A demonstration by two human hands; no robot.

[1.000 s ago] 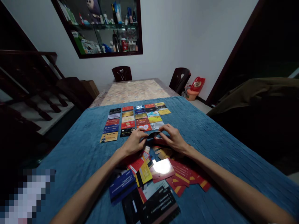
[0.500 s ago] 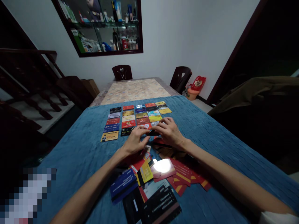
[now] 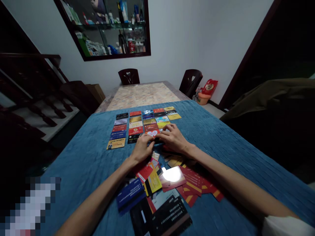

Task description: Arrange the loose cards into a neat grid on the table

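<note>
From the left I see the grid of cards (image 3: pixel 145 126) laid in rows on the blue cloth (image 3: pixel 81 157), and just before its near edge my left hand (image 3: pixel 141 149) pinches one end of a dark card (image 3: pixel 158 141). My right hand (image 3: pixel 173 139) pinches the other end, the card low over the cloth. A loose heap of cards (image 3: pixel 167 186) lies nearer me, between my forearms.

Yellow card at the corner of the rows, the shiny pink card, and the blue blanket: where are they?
yellow card (image 3: pixel 115 144), head view, middle of its face.
shiny pink card (image 3: pixel 172 176), head view, on the bright glare patch.
blue blanket (image 3: pixel 81 164), head view, bare part left of the arms.
</note>
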